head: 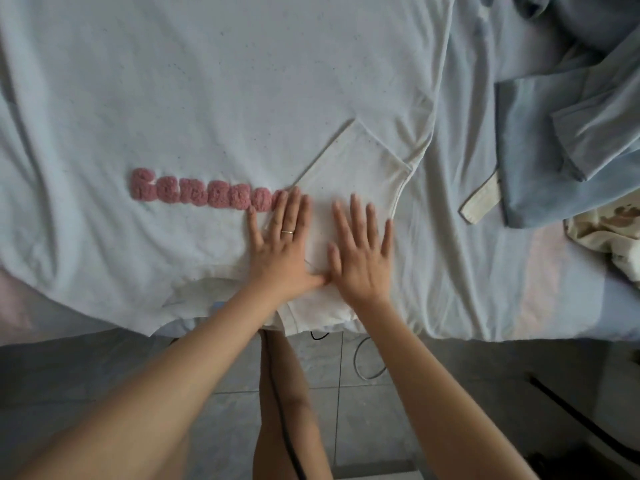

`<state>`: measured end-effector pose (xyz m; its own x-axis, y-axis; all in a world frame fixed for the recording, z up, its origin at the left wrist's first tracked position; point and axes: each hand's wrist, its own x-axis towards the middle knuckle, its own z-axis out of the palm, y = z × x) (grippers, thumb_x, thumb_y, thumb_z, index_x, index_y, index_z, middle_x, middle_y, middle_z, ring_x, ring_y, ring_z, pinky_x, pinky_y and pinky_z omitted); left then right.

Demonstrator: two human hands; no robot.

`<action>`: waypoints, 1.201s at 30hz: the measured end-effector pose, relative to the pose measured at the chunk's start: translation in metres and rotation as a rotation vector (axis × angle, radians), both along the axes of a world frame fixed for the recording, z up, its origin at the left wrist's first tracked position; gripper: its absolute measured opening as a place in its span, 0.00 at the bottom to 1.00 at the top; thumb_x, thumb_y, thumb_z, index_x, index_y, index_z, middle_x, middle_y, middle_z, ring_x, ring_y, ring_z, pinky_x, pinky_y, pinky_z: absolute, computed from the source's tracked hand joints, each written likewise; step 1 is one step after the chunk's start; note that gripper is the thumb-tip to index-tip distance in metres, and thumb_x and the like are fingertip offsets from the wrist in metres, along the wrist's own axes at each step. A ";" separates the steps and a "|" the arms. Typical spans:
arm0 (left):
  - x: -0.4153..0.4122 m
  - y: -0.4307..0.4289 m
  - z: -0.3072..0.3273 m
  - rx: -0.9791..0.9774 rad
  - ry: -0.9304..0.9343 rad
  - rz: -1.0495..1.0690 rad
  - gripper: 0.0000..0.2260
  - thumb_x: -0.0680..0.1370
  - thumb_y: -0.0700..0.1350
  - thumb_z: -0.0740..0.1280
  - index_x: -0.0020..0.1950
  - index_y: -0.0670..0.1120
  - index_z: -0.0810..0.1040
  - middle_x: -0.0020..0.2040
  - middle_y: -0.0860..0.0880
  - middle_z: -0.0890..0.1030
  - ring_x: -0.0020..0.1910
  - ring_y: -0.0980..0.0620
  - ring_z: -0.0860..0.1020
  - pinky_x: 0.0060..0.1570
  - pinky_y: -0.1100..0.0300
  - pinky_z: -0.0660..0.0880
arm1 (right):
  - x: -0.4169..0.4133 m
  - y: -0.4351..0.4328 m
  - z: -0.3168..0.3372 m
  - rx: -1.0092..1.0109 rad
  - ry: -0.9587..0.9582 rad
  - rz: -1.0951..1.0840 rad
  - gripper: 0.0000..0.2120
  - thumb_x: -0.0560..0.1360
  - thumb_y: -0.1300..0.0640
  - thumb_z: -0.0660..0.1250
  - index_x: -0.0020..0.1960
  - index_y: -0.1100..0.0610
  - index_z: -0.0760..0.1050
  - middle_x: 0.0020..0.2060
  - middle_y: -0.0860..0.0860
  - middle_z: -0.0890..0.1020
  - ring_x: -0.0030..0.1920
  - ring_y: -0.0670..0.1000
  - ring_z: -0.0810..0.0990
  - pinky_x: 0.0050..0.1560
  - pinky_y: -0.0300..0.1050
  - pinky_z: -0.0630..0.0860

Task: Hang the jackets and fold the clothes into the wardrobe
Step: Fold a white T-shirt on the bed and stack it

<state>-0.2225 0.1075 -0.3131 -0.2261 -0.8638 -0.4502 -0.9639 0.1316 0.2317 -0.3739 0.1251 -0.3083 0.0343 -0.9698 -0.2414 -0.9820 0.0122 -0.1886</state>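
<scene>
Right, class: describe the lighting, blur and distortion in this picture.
Head view: dim, soft, bluish light with no hard shadows or glare; the right hand is slightly motion-blurred; the wide lens enlarges the near forearms; the pink lettering is fairly sharp.

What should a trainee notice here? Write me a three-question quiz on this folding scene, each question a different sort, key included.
1. True or false: the left hand and the right hand both lie flat, fingers straight, on the white T-shirt.
2. The pink lettering sits: A) beside the left hand's fingertips B) to the right of the right hand C) hidden under the right hand.
3. Fill in: the ring is on the ___ hand.
Key: 1 true; 2 A; 3 left.
</scene>
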 end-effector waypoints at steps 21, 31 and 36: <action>0.272 -0.053 0.054 -0.400 0.255 1.564 0.32 0.71 0.46 0.71 0.71 0.39 0.63 0.69 0.38 0.64 0.67 0.39 0.65 0.62 0.48 0.66 | 0.150 -0.065 0.035 0.054 -0.258 0.225 0.30 0.66 0.66 0.68 0.67 0.60 0.68 0.58 0.58 0.76 0.56 0.61 0.76 0.58 0.57 0.72; 0.368 -0.053 0.035 0.077 0.984 1.809 0.26 0.64 0.46 0.78 0.58 0.37 0.79 0.56 0.41 0.81 0.48 0.46 0.82 0.49 0.53 0.80 | 0.288 -0.083 0.041 0.368 -0.440 0.362 0.38 0.74 0.64 0.60 0.78 0.46 0.48 0.65 0.52 0.68 0.58 0.55 0.73 0.53 0.49 0.71; 0.355 -0.047 0.064 -0.030 1.037 1.870 0.23 0.64 0.46 0.74 0.57 0.40 0.78 0.49 0.45 0.82 0.46 0.46 0.80 0.44 0.57 0.77 | 0.302 -0.075 0.042 0.520 -0.298 0.320 0.43 0.74 0.60 0.63 0.77 0.44 0.38 0.69 0.50 0.62 0.67 0.55 0.67 0.63 0.56 0.66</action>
